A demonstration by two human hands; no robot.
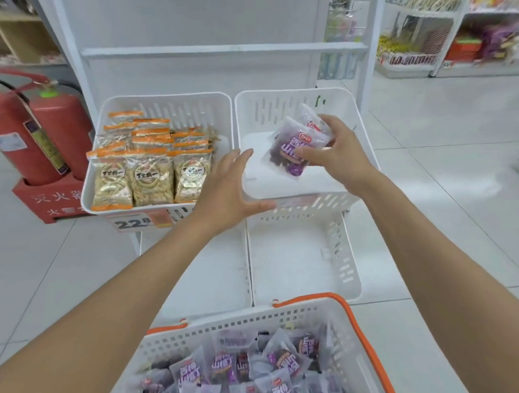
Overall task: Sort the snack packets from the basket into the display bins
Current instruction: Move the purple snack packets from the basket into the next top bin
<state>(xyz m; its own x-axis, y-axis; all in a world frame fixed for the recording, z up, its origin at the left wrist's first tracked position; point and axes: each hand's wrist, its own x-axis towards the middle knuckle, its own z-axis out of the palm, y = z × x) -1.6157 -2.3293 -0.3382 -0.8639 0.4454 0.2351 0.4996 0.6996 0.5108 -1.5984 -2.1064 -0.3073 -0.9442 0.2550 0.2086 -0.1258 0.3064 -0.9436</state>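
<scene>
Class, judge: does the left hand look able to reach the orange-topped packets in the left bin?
Probably yes: the open left hand is beside the bin, whose packets lie uncovered.

Surroundings, as I see them through the head camera. At 10 o'clock, two red fire extinguishers [62,133] stand upright side by side in a red floor stand [46,202] with white lettering. At 11 o'clock there is wooden cubby shelving [5,37], blurred. At 12 o'clock, a white display panel [202,15] is crossed by one narrow white ledge [222,49]. At 2 o'clock, white store shelves [423,6] carry packaged goods too blurred to identify. At 9 o'clock, a price label [134,222] reads 22.8. Pale floor tiles [441,185] lie all around.
</scene>
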